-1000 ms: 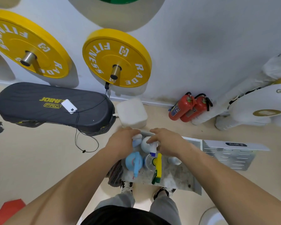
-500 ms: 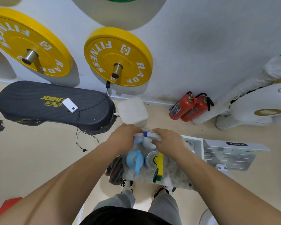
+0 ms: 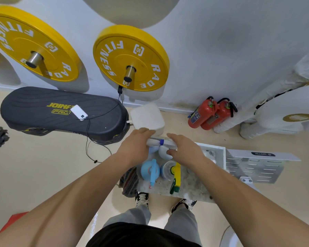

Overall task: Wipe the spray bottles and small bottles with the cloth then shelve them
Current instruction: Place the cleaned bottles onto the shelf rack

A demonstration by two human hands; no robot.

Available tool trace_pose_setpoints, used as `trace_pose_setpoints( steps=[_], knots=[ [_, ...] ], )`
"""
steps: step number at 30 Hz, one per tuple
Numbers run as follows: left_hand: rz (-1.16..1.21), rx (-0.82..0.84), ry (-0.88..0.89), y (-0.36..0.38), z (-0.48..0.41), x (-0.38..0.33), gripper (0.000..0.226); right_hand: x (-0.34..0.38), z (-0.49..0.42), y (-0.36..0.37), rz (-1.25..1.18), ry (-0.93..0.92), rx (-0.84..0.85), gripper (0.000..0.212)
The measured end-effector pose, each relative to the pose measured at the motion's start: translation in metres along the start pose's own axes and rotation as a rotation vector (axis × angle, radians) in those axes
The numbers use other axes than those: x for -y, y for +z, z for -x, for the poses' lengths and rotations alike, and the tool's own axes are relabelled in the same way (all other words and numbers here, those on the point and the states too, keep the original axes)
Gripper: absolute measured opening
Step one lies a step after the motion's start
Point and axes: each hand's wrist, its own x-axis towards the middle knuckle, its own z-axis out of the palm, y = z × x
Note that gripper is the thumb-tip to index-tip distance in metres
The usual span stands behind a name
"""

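At far left two yellow weight plates hang on the wall above a black balance board lying on the floor. None of this bears on the job.

Nearer the middle, a dark striped cloth droops over the left edge of a speckled slab, apart from both hands. The left hand is held above the slab's far end, fingers curled round the left end of a small white bottle with a blue band. The bottle lies roughly level in the air between the two hands. The right hand has its fingers bent over the bottle's other end, thumb underneath. Whether either palm also holds a rag cannot be told.

Directly below stand a pale round bottle, a blue spray bottle and a clear spray bottle with a yellow trigger, all close together on the slab. To the right is a white slotted metal rack, and two red fire extinguishers lean by the wall behind.

The main risk is probably the crowding. If the white bottle is twisted or rubbed and slips, it would fall onto the upright bottles and could topple them off the slab's near edge towards the person's feet. The blue band may be a cap joint, so turning the two ends against each other could loosen it and spill the contents. And with the striped cloth hanging untouched, the bottle may be shelved unwiped.
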Motion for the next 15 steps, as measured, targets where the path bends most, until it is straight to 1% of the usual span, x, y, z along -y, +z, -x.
trace_pose_setpoints(
  steps=[1,2,3,4,5,6,8,10,11,12,13,15],
  knots=[
    [0.016,-0.064,-0.012,-0.004,0.006,0.0,0.057,-0.001,0.003,-0.002,-0.025,0.026,-0.025,0.07],
    [0.028,-0.151,-0.034,-0.007,0.012,0.002,0.051,-0.004,0.008,-0.003,-0.056,0.063,-0.07,0.072],
    [0.046,-0.244,-0.071,-0.009,0.019,0.004,0.039,-0.007,0.014,-0.004,-0.096,0.108,-0.134,0.068],
    [0.071,-0.323,-0.113,-0.009,0.027,0.006,0.025,-0.01,0.021,-0.004,-0.143,0.163,-0.199,0.06],
    [0.096,-0.353,-0.15,-0.008,0.035,0.007,0.012,-0.013,0.031,-0.002,-0.205,0.206,-0.249,0.049],
    [0.115,-0.335,-0.174,-0.005,0.044,0.005,0.005,-0.015,0.041,0.003,-0.26,0.234,-0.267,0.041],
    [0.12,-0.193,-0.192,0.008,0.058,-0.004,0.022,-0.019,0.061,0.017,-0.346,0.236,-0.263,0.033],
    [0.112,-0.025,-0.189,0.025,0.069,-0.015,0.032,-0.022,0.074,0.033,-0.411,0.188,-0.276,0.014],
    [0.111,0.042,-0.18,0.033,0.073,-0.021,0.041,-0.022,0.079,0.04,-0.425,0.152,-0.29,0.007],
    [0.109,0.09,-0.173,0.04,0.076,-0.024,0.051,-0.021,0.084,0.044,-0.406,0.116,-0.302,0.02],
    [0.091,0.118,-0.169,0.047,0.078,-0.026,0.055,-0.019,0.088,0.047,-0.386,0.064,-0.298,0.035],
    [0.038,0.116,-0.147,0.054,0.078,-0.029,0.047,-0.016,0.092,0.049,-0.257,-0.035,-0.268,0.066]
  ],
)
